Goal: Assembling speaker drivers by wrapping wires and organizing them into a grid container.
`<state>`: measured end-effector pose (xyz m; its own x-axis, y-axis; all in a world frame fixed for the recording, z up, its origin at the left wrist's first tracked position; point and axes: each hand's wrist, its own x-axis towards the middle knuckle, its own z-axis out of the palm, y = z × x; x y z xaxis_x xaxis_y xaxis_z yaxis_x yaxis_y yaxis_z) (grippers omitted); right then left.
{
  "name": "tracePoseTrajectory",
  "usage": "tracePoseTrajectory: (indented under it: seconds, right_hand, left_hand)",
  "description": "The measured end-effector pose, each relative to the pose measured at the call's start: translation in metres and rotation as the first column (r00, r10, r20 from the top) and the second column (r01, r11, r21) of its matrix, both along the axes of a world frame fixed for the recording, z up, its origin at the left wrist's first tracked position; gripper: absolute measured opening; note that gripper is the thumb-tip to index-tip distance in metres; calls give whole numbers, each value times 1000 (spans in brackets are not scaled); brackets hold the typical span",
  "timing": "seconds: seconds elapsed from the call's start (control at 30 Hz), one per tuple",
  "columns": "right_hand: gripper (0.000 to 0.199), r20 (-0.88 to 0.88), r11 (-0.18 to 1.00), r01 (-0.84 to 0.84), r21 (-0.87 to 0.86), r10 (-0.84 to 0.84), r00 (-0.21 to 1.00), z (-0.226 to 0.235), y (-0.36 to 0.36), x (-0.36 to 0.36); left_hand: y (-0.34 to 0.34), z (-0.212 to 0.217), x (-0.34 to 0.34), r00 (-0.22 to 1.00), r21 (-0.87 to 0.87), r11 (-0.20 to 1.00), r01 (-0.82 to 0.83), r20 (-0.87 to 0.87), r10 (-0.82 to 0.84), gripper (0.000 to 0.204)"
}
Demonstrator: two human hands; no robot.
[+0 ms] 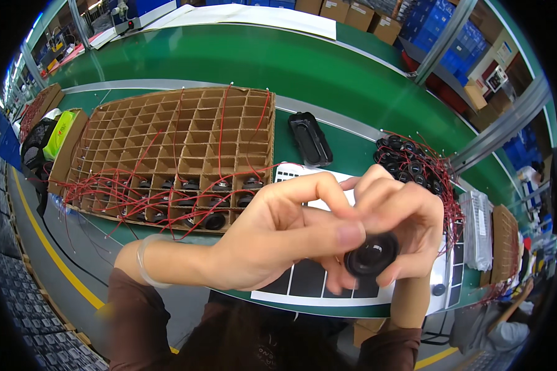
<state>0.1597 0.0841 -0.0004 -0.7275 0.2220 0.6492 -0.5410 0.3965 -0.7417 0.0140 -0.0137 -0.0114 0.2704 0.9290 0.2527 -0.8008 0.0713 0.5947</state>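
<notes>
Bench: a long green workbench (241, 59) runs across the view, with the work spread on its near side.
Divided box: a cardboard box (195, 123) with many square cells lies on the bench at the left. Small round speakers (214, 221) sit in the cells nearest the person.
Printed sheet: a white sheet (315, 301) with black rectangles lies on the bench beneath the hands, partly hidden by them.
Heap: a pile of black speakers (408, 162) with tangled red wires lies beyond the right hand.
Plastic trays: a stack of clear trays (476, 232) stands to the right of the pile.
Left hand: the person's left hand (291, 229) reaches in from the left, thumb and forefinger close together at the tips, right by the other hand's fingers. Whether they pinch something thin between them, one cannot tell.
Right hand: the person's right hand (408, 229) curls with its fingers bent around the held speaker, clamped on its edge; some of the contact is hidden.
Black case: a long, hollow case (310, 139) lies between the divided box and the heap.
Held speaker: a round black one (371, 255), raised over the printed sheet between the two hands, its domed face showing.
Wristband: a clear band (143, 263) circles the left wrist.
Wires: thin red strands (114, 191) trail over the box's near cells and edge.
</notes>
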Motion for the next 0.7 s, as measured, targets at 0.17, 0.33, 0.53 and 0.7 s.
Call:
tracePoseTrajectory:
  seconds: [0.17, 0.33, 0.53, 0.7]
  right_hand:
    - [61, 5, 971, 120, -206, -122, 993, -8, -9, 0]
    - [64, -79, 957, 289, 3, -288, 954, -5, -18, -5]
    - [59, -146, 833, 497, 242, -475, 868, -5, -25, -8]
    - [51, -156, 812, 493, 314, -467, 870, -2, -21, -4]
  left_hand:
    - [4, 5, -4, 998, -49, 998, -49, -38, 47, 18]
    - [1, 7, -6, 993, -57, 996, -71, -101, 65, 24]
    - [1, 11, -7, 989, -74, 996, -51, -142, 40, 42]
    - [4, 12, -9, 987, -101, 995, 12, -157, -27, 46]
